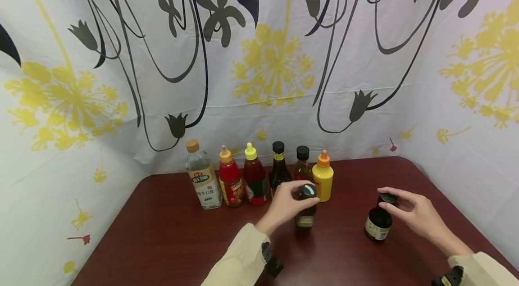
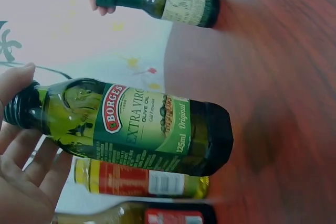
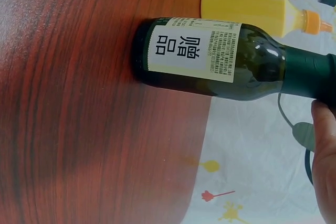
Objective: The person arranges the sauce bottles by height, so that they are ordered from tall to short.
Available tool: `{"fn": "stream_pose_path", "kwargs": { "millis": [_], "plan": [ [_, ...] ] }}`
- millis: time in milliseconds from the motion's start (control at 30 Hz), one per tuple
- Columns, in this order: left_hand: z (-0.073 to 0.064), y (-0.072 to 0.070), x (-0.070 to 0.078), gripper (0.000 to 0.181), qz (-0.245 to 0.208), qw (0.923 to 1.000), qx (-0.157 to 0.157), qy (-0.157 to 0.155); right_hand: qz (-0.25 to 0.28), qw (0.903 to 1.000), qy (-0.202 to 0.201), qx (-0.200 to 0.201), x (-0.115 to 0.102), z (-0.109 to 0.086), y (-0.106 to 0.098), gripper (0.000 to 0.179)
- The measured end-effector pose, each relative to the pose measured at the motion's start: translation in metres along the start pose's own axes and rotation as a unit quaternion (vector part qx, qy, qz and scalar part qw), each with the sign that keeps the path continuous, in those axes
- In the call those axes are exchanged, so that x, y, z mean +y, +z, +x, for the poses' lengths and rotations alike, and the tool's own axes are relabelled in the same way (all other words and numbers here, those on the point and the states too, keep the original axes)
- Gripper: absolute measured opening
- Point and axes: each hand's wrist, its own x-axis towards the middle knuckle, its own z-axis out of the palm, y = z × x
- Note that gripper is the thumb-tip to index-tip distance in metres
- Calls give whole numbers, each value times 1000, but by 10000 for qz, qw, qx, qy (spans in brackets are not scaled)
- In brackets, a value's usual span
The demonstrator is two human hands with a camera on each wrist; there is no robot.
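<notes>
My left hand (image 1: 284,205) grips a small olive oil bottle (image 1: 304,221) by its dark cap, thumb on one side and fingers on the other. In the left wrist view its green BORGES label faces the camera, and the base hangs above the table with a shadow beneath. On the right, my right hand (image 1: 419,216) pinches the top of a second dark green glass bottle (image 1: 378,226) between thumb and fingers. That bottle stands upright, its base at the tabletop; a pale label with large black characters shows in the right wrist view.
Behind my left hand runs a row of condiments on the brown table (image 1: 162,241): a clear vinegar bottle (image 1: 206,189), two red squeeze bottles, a dark sauce bottle (image 1: 279,173), a black-capped oil bottle (image 1: 302,170) and a yellow squeeze bottle (image 1: 323,181). Patterned cloth (image 1: 259,65) hangs behind.
</notes>
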Motion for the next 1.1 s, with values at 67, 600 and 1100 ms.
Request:
{"fn": "stream_pose_path", "kwargs": {
  "millis": [67, 600, 1100],
  "plan": [
    [8, 5, 5, 38, 35, 10000, 9, 50, -12, 10000, -13, 5, 0, 1, 0, 33],
    [66, 54, 27, 29, 220, 9992, -257, 212, -91, 9999, -54, -25, -1, 8, -1, 32],
    [87, 89, 9, 32, 358, 9983, -389, 227, -40, 10000, -24, -14, 2, 1, -1, 32]
  ]
}}
